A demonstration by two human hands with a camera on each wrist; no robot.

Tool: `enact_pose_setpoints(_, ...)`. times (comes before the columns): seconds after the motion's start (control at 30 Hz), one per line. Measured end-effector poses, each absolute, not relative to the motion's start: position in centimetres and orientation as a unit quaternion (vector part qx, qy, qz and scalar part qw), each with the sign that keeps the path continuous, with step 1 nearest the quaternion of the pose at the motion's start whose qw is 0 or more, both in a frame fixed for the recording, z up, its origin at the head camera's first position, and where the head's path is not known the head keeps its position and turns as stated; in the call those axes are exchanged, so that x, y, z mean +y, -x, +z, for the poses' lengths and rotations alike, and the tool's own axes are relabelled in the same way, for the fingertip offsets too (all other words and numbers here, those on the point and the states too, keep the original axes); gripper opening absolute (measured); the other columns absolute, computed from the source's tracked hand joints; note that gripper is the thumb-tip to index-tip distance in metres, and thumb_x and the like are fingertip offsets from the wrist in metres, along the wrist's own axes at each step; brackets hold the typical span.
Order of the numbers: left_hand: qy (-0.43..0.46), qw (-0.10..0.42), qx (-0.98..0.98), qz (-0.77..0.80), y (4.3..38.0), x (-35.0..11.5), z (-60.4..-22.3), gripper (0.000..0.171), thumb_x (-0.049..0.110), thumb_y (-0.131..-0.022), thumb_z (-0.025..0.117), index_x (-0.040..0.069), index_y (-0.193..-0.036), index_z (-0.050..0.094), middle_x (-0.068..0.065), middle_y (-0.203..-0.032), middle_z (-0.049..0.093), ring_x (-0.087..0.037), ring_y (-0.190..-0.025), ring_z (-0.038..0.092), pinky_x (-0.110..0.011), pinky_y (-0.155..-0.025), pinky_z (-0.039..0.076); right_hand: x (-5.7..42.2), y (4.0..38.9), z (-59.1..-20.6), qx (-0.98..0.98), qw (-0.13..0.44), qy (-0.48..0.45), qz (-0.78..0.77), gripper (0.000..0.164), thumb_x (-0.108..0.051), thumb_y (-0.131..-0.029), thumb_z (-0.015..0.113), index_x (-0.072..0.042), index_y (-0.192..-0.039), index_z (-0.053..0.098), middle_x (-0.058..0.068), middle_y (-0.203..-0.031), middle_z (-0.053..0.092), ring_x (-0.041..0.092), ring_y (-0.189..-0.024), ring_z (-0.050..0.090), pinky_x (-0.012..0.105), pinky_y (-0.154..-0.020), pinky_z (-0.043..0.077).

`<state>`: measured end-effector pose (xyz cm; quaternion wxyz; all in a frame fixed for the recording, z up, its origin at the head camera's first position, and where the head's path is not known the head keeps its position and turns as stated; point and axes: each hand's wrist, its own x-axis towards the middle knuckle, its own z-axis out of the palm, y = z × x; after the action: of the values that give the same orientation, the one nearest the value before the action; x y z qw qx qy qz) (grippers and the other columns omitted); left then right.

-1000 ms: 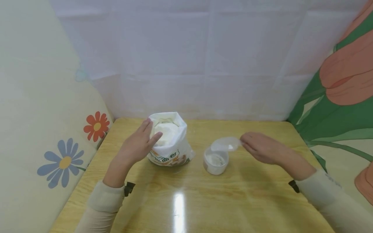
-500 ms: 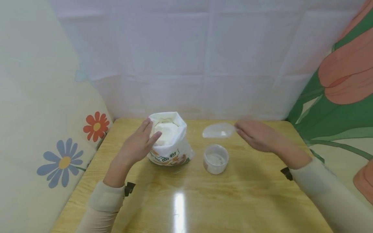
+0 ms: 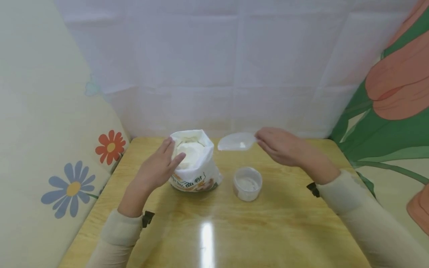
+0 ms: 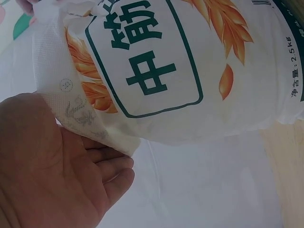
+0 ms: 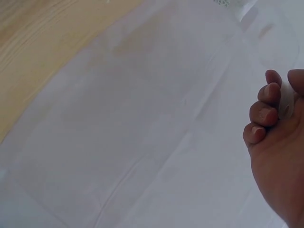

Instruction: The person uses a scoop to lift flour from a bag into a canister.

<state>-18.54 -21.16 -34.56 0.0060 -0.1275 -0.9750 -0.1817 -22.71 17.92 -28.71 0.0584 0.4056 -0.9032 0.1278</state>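
Note:
A white flour bag (image 3: 197, 178), its top gaping, stands on the table with flour (image 3: 192, 152) showing inside. My left hand (image 3: 155, 167) holds the bag's left rim, the thumb over the opening. In the left wrist view, the fingers (image 4: 114, 173) pass partly behind the bag's edge. Above the table, right of the bag, my right hand (image 3: 281, 147) grips the handle of a clear plastic scoop (image 3: 237, 142), whose bowl points left. The right wrist view shows curled fingers (image 5: 266, 114) round the handle. Below the scoop sits a round clear tub (image 3: 248, 184) with some white powder inside.
The wooden table (image 3: 254, 234) reaches back to a white cloth backdrop (image 3: 187, 93). Flower-patterned walls (image 3: 72, 190) close in at both sides. A bright reflection lies on the near tabletop.
My right hand has lifted the scoop from over the tub, up and leftward toward the flour bag. The left hand stays at the bag's rim; bag and tub keep their places.

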Motion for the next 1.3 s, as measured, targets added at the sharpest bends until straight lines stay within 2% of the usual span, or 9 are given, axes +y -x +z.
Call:
enact_pose_setpoints(0.23,0.130,0.011,-0.975,-0.178,18.4,-21.2,-34.5,0.089,0.064,-0.105,0.020,-0.006,-0.159,0.011,-0.020,-0.169,0.005,-0.038,-0.155,0.009,-0.055,-0.124,0.018,16.9,23.7,-28.8,-0.882,0.115,-0.441,0.125,0.015,-0.005,-0.104,0.047,0.001,-0.111,0.059,0.011,-0.096,0.063,0.028,-0.091,0.061,0.048,-0.084,0.053)
enact_pose_setpoints(0.53,0.126,0.006,-0.976,-0.175,18.5,-21.3,-34.6,0.090,0.066,-0.104,0.020,-0.005,-0.160,0.010,-0.019,-0.169,0.004,-0.038,-0.155,0.009,-0.055,-0.123,0.019,14.9,24.9,-28.7,-0.887,0.104,-0.440,0.094,0.016,-0.011,-0.107,0.042,-0.004,-0.102,0.056,0.004,-0.083,0.052,0.021,-0.076,0.050,0.041,-0.072,0.047)
enact_pose_setpoints(0.9,0.126,0.002,-0.976,-0.176,18.6,-21.0,-34.6,0.091,0.067,-0.103,0.020,-0.004,-0.160,0.010,-0.018,-0.169,0.004,-0.036,-0.156,0.009,-0.055,-0.124,0.019,12.7,25.9,-29.1,-0.860,0.161,-0.479,0.079,0.017,-0.011,-0.104,0.045,-0.001,-0.099,0.058,0.009,-0.085,0.057,0.027,-0.079,0.057,0.045,-0.075,0.051)
enact_pose_setpoints(1.1,0.126,0.003,-0.977,-0.171,18.7,-20.9,-34.6,0.091,0.066,-0.104,0.020,-0.005,-0.159,0.011,-0.019,-0.169,0.006,-0.036,-0.156,0.009,-0.054,-0.124,0.019,11.5,26.2,-28.8,-0.859,0.157,-0.482,0.070,0.015,-0.011,-0.102,0.046,-0.004,-0.094,0.057,0.007,-0.082,0.054,0.025,-0.075,0.052,0.041,-0.071,0.049)
enact_pose_setpoints(1.3,0.128,0.007,-0.978,-0.167,18.7,-20.9,-34.5,0.091,0.065,-0.104,0.021,-0.006,-0.159,0.012,-0.020,-0.169,0.006,-0.036,-0.155,0.010,-0.054,-0.124,0.019,10.2,26.5,-28.3,-0.879,0.103,-0.465,0.034,0.017,-0.014,-0.104,0.043,-0.007,-0.095,0.056,0.006,-0.085,0.054,0.024,-0.080,0.053,0.040,-0.076,0.050)
